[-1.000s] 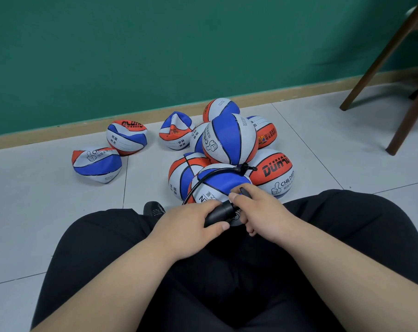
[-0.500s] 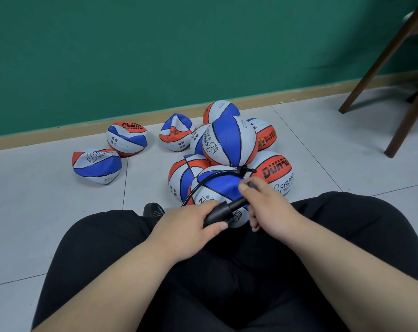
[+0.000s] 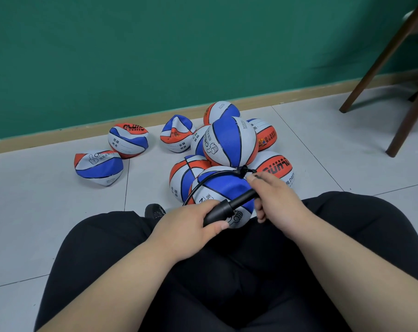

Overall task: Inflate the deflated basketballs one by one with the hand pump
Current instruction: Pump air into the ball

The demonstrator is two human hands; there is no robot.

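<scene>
While gripping the thick black barrel of the hand pump with the left hand, with fingers wrapped over the top and thumb laid along the near side, holds the handle end in the right hand, fingers curled round it, with a stretch of thin shaft bared between the two fists. Holds the pump slanted, barrel low and left, handle high and right, over the nearest basketball, a blue, white and orange one lodged between the knees against the lap. From under the left hand, a thin black hose arching over that ball to a black fitting at its far top edge, hard against a rounder ball behind; cannot tell which of the two takes the needle. Packed round these and touching: an orange-panelled ball to the right, just beyond the right hand; a dented ball to the left; a back ball nearest the wall. Well apart to the left, three collapsed ones lying separately on the pale floor tiles: a peaked ball near the pile, a folded ball close to the wooden skirting, a flattened ball farthest left. By the left knee, the toe of a black shoe poking out from black trousers. Behind everything, a green wall; at the upper right, brown chair legs standing on the tiles.
</scene>
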